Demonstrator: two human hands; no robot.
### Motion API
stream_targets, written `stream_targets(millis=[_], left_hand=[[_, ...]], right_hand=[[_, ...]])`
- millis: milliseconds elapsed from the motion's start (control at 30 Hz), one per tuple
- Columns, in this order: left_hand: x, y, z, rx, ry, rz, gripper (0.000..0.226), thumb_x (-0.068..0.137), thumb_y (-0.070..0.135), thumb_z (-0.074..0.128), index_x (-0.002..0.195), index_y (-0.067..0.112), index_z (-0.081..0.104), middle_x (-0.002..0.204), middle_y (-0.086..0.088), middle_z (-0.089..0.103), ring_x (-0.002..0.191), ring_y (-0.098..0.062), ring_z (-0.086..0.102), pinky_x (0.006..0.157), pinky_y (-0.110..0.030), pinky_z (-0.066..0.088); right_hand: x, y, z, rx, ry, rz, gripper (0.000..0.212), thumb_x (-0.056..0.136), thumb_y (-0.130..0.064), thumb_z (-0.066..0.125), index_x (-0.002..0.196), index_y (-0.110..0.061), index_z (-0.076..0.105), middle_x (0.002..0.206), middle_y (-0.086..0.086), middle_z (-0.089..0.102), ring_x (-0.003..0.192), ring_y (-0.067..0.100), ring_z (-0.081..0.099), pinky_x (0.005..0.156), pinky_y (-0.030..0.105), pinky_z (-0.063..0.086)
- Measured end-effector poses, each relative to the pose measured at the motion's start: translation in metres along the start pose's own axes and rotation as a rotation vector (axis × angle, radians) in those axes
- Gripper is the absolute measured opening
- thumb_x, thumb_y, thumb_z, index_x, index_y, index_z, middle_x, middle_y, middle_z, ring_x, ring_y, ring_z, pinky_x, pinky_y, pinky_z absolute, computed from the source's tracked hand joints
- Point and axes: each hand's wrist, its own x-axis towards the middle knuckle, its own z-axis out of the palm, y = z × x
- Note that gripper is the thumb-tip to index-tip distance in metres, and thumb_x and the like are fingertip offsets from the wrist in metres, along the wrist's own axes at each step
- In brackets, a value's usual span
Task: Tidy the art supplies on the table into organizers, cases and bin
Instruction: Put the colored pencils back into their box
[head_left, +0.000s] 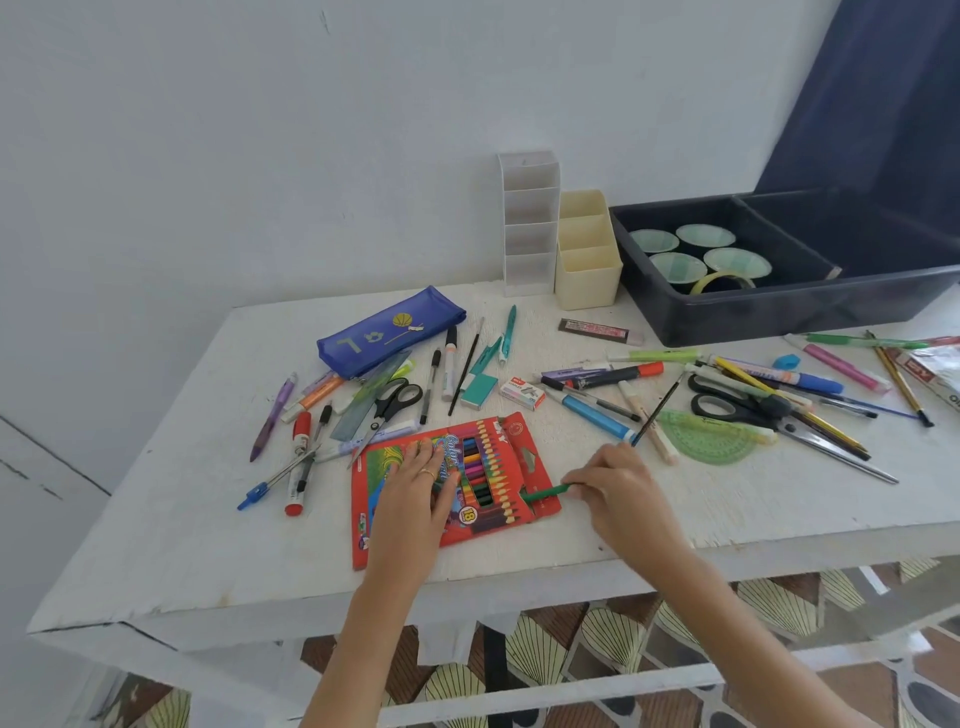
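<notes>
While left hand (415, 486) steadies pencil box (452, 488), right hand (618, 488) pinches green pencil (545, 492) — beside it

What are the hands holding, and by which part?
The right hand pinches a green coloured pencil by its outer end; the left hand holds nothing, resting flat on the red cardboard pencil box.

A red coloured-pencil box (493, 512) lies flat with its flap open, a row of pencils showing inside. A green pencil (545, 491) lies at its 3 o'clock, one end over the flap, pinched by the right hand (623, 493). A blue zip pencil case (389, 332) lies flat at the box's 11 o'clock. At 1 o'clock a white tiered organizer (529, 223) and a cream organizer (587, 260) stand side by side. A dark bin (779, 309) sits at 2 o'clock.
</notes>
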Motion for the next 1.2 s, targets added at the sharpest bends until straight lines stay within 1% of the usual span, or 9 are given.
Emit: stream_targets(millis=[100, 233, 400, 533, 667, 767, 900, 1100, 1200], left_hand=[[0.0, 0.0, 0.0, 0.019, -0.004, 0.002, 0.051, 0.099, 0.038, 0.038, 0.145, 0.019, 0.03, 0.154, 0.002, 0.026, 0.144, -0.01, 0.013, 0.113, -0.022, 0.002], [-0.001, 0.0, 0.002, -0.004, 0.005, 0.015, 0.05, 0.099, 0.036, 0.038, 0.145, 0.018, 0.031, 0.154, 0.001, 0.026, 0.144, -0.011, 0.012, 0.112, -0.021, 0.0], [-0.001, -0.002, 0.005, -0.027, 0.01, 0.01, 0.051, 0.097, 0.036, 0.04, 0.144, 0.018, 0.032, 0.153, 0.001, 0.026, 0.144, -0.01, 0.012, 0.112, -0.021, -0.001], [-0.001, -0.003, 0.006, -0.033, 0.015, 0.012, 0.051, 0.097, 0.035, 0.042, 0.144, 0.018, 0.034, 0.153, 0.0, 0.027, 0.144, -0.011, 0.013, 0.114, -0.024, 0.002], [-0.001, -0.001, 0.004, -0.015, 0.009, 0.016, 0.05, 0.097, 0.034, 0.042, 0.144, 0.017, 0.034, 0.153, 0.0, 0.026, 0.144, -0.012, 0.013, 0.114, -0.025, 0.002], [0.001, 0.005, 0.001, 0.074, -0.03, -0.006, 0.05, 0.099, 0.03, 0.04, 0.145, 0.015, 0.03, 0.154, -0.002, 0.025, 0.144, -0.014, 0.013, 0.116, -0.029, 0.005], [0.008, 0.038, 0.001, 0.066, 0.014, 0.052, 0.045, 0.096, 0.016, 0.047, 0.141, 0.016, 0.04, 0.144, -0.003, 0.043, 0.136, -0.018, 0.034, 0.114, -0.034, 0.026], [0.024, 0.118, 0.025, -0.033, -0.026, 0.281, 0.038, 0.095, 0.016, 0.047, 0.133, 0.016, 0.05, 0.138, 0.0, 0.05, 0.128, -0.014, 0.042, 0.108, -0.024, 0.027], [0.033, 0.155, 0.046, -0.046, -0.065, 0.39, 0.036, 0.095, 0.015, 0.048, 0.13, 0.013, 0.053, 0.134, -0.001, 0.053, 0.125, -0.014, 0.044, 0.105, -0.023, 0.029]], right_hand=[[-0.002, -0.019, 0.015, 0.02, 0.012, -0.029, 0.012, 0.075, -0.005, 0.075, 0.085, -0.012, 0.076, 0.074, -0.009, 0.048, 0.078, 0.012, 0.041, 0.061, 0.019, 0.035], [-0.001, -0.033, 0.024, 0.058, -0.017, -0.029, 0.011, 0.075, -0.008, 0.076, 0.084, -0.014, 0.076, 0.078, -0.006, 0.056, 0.083, 0.012, 0.041, 0.062, 0.013, 0.029], [0.001, -0.034, 0.027, 0.149, -0.048, 0.114, 0.005, 0.083, -0.019, 0.067, 0.085, -0.017, 0.071, 0.083, -0.013, 0.057, 0.089, 0.006, 0.041, 0.065, 0.011, 0.032], [0.007, -0.035, 0.029, 0.193, -0.128, 0.11, 0.003, 0.083, -0.016, 0.066, 0.085, -0.016, 0.069, 0.092, -0.006, 0.063, 0.088, 0.006, 0.043, 0.071, 0.012, 0.033], [0.009, -0.034, 0.025, 0.384, -0.125, 0.19, 0.018, 0.079, -0.009, 0.069, 0.086, -0.022, 0.058, 0.082, -0.008, 0.062, 0.075, 0.003, 0.053, 0.066, 0.014, 0.043], [0.005, -0.03, 0.018, 0.404, -0.123, 0.175, 0.017, 0.083, -0.003, 0.063, 0.09, -0.019, 0.064, 0.082, -0.008, 0.064, 0.074, 0.003, 0.057, 0.068, 0.012, 0.046], [0.002, -0.028, -0.006, 0.441, -0.01, 0.238, 0.027, 0.084, 0.006, 0.053, 0.083, -0.016, 0.069, 0.082, -0.006, 0.066, 0.072, 0.0, 0.054, 0.061, 0.009, 0.042], [-0.005, 0.007, -0.064, 0.472, 0.144, 0.328, 0.03, 0.085, 0.004, 0.056, 0.08, -0.023, 0.067, 0.082, -0.008, 0.068, 0.066, 0.013, 0.057, 0.06, 0.015, 0.047], [-0.011, 0.04, -0.091, 0.398, 0.23, 0.403, 0.03, 0.085, 0.002, 0.057, 0.077, -0.025, 0.066, 0.081, -0.009, 0.067, 0.063, 0.006, 0.055, 0.061, 0.015, 0.047]])
